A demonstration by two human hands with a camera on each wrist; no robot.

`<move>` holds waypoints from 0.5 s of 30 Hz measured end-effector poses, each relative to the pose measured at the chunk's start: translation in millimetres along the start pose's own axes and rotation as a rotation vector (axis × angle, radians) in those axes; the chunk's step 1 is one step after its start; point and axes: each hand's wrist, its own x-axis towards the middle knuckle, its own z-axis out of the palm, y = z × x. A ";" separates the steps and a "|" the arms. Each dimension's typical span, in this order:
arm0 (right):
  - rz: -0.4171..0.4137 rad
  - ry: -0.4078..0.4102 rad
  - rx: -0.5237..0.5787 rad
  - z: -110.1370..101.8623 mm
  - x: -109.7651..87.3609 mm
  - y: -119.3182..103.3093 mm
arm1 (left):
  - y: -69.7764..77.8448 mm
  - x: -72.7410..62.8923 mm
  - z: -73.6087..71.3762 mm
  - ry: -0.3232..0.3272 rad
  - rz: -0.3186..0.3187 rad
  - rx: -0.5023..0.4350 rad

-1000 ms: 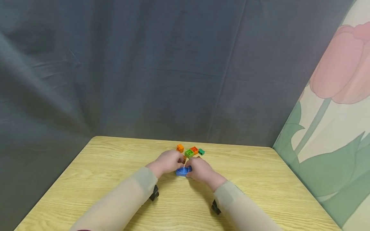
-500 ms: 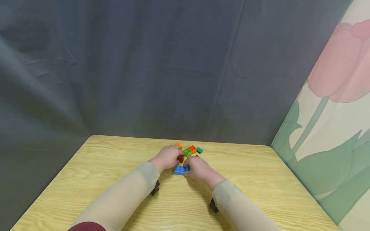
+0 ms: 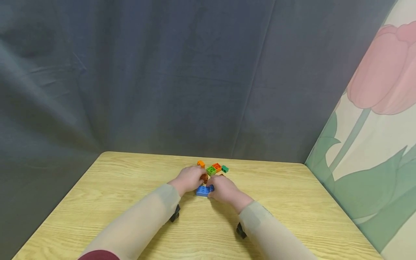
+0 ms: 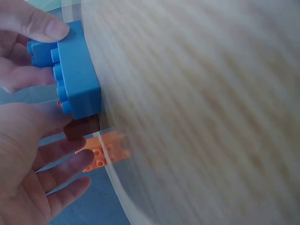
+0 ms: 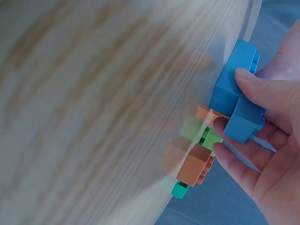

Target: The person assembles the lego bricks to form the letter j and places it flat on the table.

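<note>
A dark blue-grey cloth curtain (image 3: 178, 79) is hanging in soft folds beyond the left hand (image 3: 188, 179) and the right hand (image 3: 224, 189), while a pale yellow wood-grained table (image 3: 130, 173) is spreading beneath them and a cream wall (image 3: 373, 139) painted with a pink tulip (image 3: 377, 76) and green leaves (image 3: 367, 191) is standing well to their right

The large brick (image 5: 228, 84) is blue, the table (image 3: 292, 206) yellow with wood grain.
</note>
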 end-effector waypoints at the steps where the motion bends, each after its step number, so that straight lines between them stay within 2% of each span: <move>1: -0.003 -0.001 -0.001 0.2 0.3 0.2 | -0.2 0.4 1.0 0.002 -0.007 -0.013; 10: -0.001 -0.013 -0.012 4.3 2.3 3.3 | -0.7 -1.0 0.4 0.015 -0.071 -0.158; 15: 0.001 -0.015 -0.032 3.1 0.9 2.7 | -6.0 -4.1 -4.8 0.027 -0.114 -0.331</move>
